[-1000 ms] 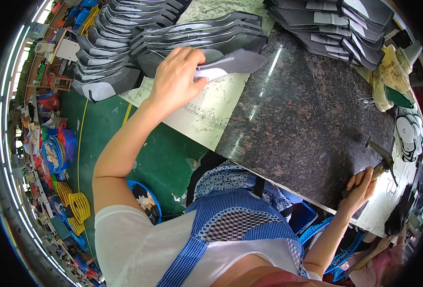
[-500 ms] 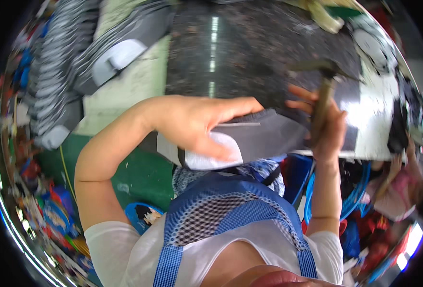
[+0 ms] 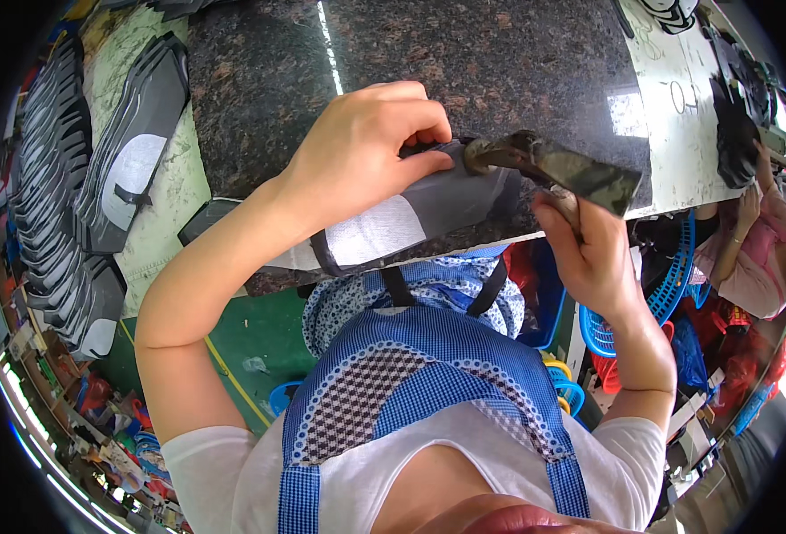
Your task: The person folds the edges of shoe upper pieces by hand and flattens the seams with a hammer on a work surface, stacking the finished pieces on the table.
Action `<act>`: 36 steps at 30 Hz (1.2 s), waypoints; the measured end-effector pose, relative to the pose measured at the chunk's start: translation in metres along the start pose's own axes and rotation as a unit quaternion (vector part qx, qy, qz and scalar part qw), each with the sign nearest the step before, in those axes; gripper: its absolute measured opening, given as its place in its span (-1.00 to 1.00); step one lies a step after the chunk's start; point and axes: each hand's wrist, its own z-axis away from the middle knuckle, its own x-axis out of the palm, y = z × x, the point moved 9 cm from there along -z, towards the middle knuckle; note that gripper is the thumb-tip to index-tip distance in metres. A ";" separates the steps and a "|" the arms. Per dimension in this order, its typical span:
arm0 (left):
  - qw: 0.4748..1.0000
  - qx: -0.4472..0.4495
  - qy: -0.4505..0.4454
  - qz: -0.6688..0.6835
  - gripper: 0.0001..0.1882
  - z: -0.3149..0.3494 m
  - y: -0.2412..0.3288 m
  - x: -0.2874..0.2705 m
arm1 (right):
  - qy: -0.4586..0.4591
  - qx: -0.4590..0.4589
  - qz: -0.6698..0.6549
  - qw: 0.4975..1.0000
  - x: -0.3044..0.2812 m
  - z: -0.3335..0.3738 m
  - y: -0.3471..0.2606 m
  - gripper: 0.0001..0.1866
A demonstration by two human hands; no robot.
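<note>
A dark grey shoe upper [image 3: 464,203] with a silvery-white patch lies along the near edge of a dark stone slab [image 3: 499,71]. My left hand [image 3: 370,142] pinches its far edge, the thumb and curled fingers closed there. In my right hand [image 3: 593,262] is a hammer [image 3: 571,165], gripped by its short handle. The round hammer face is at the upper's far edge, just right of my left fingertips; whether it touches cannot be made out. Part of the upper's right end is hidden behind the hammer head.
Left of the slab lie a small stack of shoe uppers [image 3: 126,160] and a long overlapping row of them [image 3: 50,196]. Black pieces [image 3: 733,133] lie on the white tabletop at right. Beyond are a blue basket [image 3: 677,276] and another person [image 3: 753,240].
The hammer has come down and left from its raised position to the upper's edge. My left hand has moved from lying spread on the upper to pinching its far edge.
</note>
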 end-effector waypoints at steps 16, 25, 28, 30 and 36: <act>0.999 0.033 -0.005 -0.016 -0.75 0.009 0.004 -0.012 | -0.118 -0.087 0.069 0.987 0.010 -0.018 0.001 -0.82; 0.988 0.065 0.038 -0.134 -0.71 0.039 0.027 -0.003 | -0.194 -0.049 0.118 0.973 0.024 -0.022 -0.002 -0.75; 0.989 0.072 0.051 -0.121 -0.75 0.044 0.023 -0.006 | -0.071 -0.169 0.100 0.978 0.011 -0.024 -0.012 -0.77; 0.990 0.035 0.044 -0.127 -0.78 0.043 0.018 -0.011 | -0.141 -0.146 0.106 0.974 0.026 -0.027 -0.023 -0.78; 0.999 -0.019 -0.031 -0.014 -0.80 0.052 -0.002 -0.019 | -0.135 -0.084 0.055 0.986 0.031 -0.032 -0.015 -0.82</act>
